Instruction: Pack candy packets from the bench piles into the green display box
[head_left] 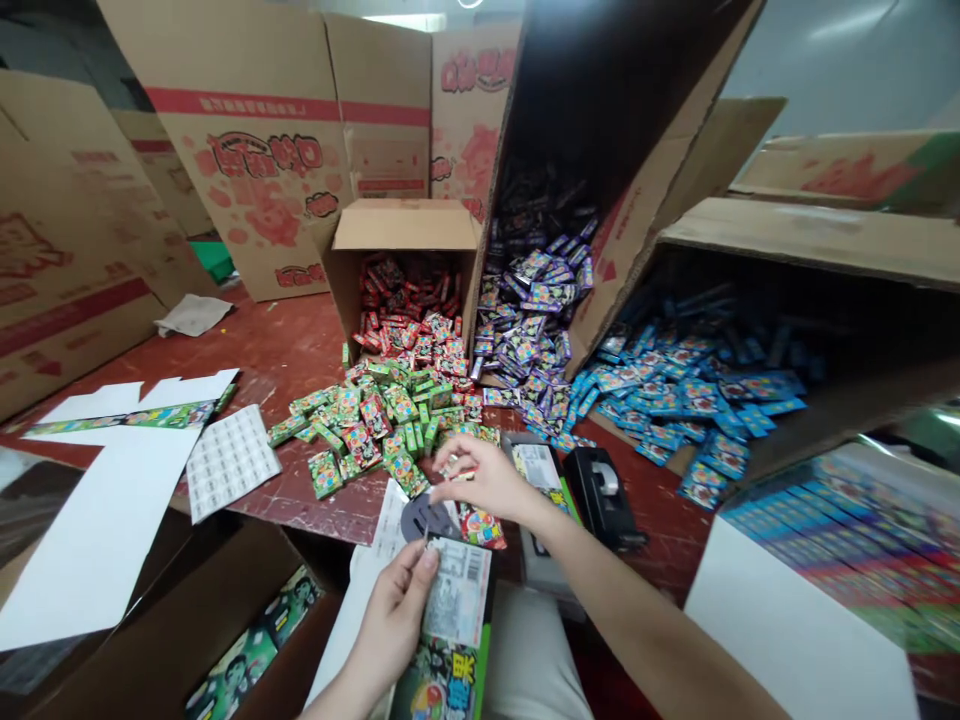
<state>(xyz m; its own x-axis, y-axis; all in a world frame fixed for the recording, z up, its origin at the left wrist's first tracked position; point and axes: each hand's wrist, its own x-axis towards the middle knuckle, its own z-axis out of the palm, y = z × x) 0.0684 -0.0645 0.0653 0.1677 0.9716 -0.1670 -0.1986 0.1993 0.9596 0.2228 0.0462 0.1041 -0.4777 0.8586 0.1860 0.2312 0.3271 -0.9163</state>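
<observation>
From my feed I count three tipped cartons on the table (285, 350): a red carton (405, 225) at 12 o'clock, a purple carton (637, 150) at 1 and a blue carton (825, 240) at 2, their packets too many to count. One green heap (375, 420) lies before them. My left hand (394, 610) is clamped on one printed box (457, 600) at 6 o'clock, its long axis running 12 to 6. One tape dispenser (600, 490) sits at 3 o'clock of my right hand (484, 480). That hand's fingertips pinch what looks like one small packet (459, 468). The heap lies at its 11 o'clock, far nearer to it than to the left.
</observation>
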